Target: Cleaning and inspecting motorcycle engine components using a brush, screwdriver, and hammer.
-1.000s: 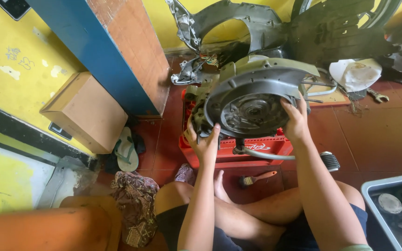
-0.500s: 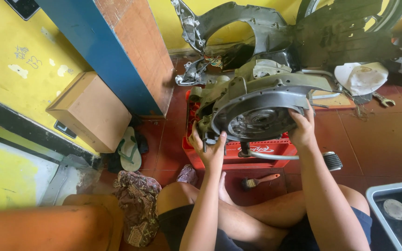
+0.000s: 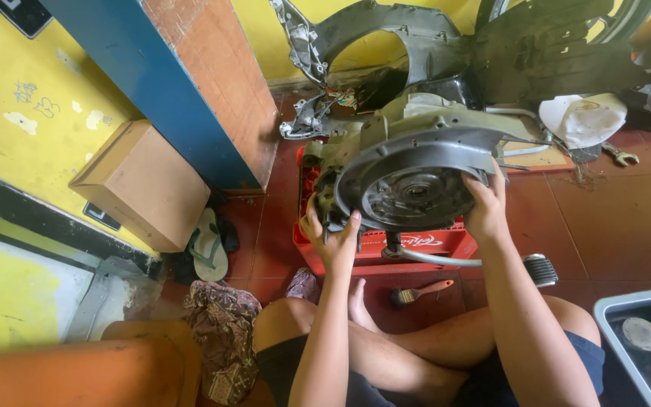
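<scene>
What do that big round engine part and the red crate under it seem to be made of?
The engine part looks like cast metal: dull grey, grimy, with ribbed edges. The red crate looks like moulded plastic, with an even colour and slight sheen. Both hands grip the engine part.

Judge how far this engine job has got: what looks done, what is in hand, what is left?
Done: the grey engine is out and sits on a red crate, with the stripped body shell behind it. In hand: the left hand and right hand grip the round housing's rim. Left: the brush and spanner lie unused on the floor.
</scene>
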